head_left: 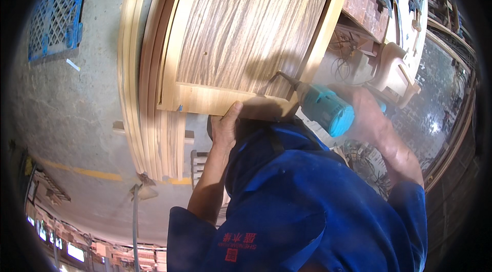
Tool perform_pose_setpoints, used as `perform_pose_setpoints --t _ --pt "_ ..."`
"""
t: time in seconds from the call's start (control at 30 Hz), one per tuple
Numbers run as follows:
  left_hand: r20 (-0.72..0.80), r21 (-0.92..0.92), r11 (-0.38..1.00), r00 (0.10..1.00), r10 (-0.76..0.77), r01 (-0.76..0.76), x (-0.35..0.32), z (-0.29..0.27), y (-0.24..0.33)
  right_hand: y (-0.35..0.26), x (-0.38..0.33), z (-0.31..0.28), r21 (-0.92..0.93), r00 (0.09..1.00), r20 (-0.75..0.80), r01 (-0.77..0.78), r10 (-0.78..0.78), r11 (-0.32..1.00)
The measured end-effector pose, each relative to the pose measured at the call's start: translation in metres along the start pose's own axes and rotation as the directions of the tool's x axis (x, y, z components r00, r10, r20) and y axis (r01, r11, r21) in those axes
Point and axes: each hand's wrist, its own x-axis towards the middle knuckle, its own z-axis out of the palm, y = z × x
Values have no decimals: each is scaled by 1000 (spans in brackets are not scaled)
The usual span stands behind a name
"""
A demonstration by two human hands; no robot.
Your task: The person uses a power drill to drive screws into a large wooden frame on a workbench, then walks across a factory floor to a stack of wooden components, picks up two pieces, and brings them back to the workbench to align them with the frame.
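While right grip (359, 107) clasps teal drill (327, 109), left grip (224, 127) holds framed striped panel (241, 31); blue pallet (60, 13) on grey floor (87, 97)

2 bare forearms (206, 184) extended. Left grip (223, 129): clasped, thumb (234, 112) upward, fingers mostly hidden. Right grip (363, 109): curled, partly blurred, its forearm slanting inward.

My shirt (307, 195) is deep blue, my drill (326, 109) teal, the panel (246, 31) streaked brown, the far-left pallet (59, 13) latticed blue.
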Motion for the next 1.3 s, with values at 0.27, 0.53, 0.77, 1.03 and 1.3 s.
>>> perform_pose_setpoints --t 0.27,0.53,0.77,1.03,1.3 --pt "-18 7 1000 1000 -17 18 -1 -1 1 1 2 -1 -38 999 37 -30 31 999" --pt "-13 7 1000 1000 -18 18 0 -1 0 -2 7 -3 -109 998 27 51 -48 993" --pt "0 5 1000 1000 13 -13 0 -1 0 4 12 -8 -187 986 35 166 -162 968" --pt "42 -32 996 995 85 -84 -1 5 4 16 12 -5 -150 990 59 139 -132 979" --pt "18 -3 1000 999 28 -28 1 -4 -4 10 12 -6 -212 981 30 193 -191 958"
